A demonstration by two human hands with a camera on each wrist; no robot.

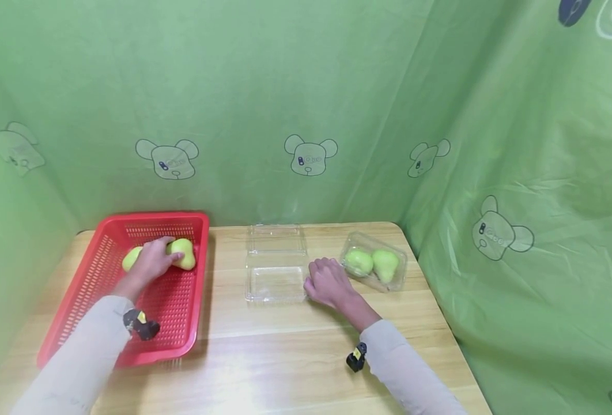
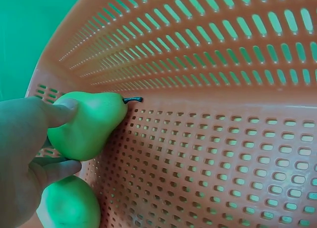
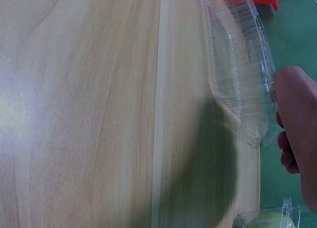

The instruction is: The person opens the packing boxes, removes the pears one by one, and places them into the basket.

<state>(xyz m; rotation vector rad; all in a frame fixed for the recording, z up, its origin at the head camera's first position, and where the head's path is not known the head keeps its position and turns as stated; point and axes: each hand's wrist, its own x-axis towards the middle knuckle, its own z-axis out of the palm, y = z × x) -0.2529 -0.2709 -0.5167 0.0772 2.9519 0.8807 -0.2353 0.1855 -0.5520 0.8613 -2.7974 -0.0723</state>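
Inside the red basket (image 1: 197, 311), my left hand (image 1: 153, 259) pinches a green pear (image 1: 183, 253) between thumb and fingers. In the left wrist view that pear (image 2: 86, 124) has its dark stem pointing at the basket wall, and a second pear (image 2: 69, 203) lies just below the fingers. An open clear plastic clamshell box (image 1: 276, 283) stands at the table's middle, with no fruit in it. My right hand (image 1: 329, 282) grips its right edge with curled fingers; the right wrist view shows the thumb against the rim of the box (image 3: 237, 59).
At the right of the wooden table (image 1: 264, 357), another clear box (image 1: 396, 282) contains two green pears (image 1: 385, 264). Green curtains (image 1: 244, 86) with bear-head prints hang behind and beside the table. The basket's raised walls surround my left hand.
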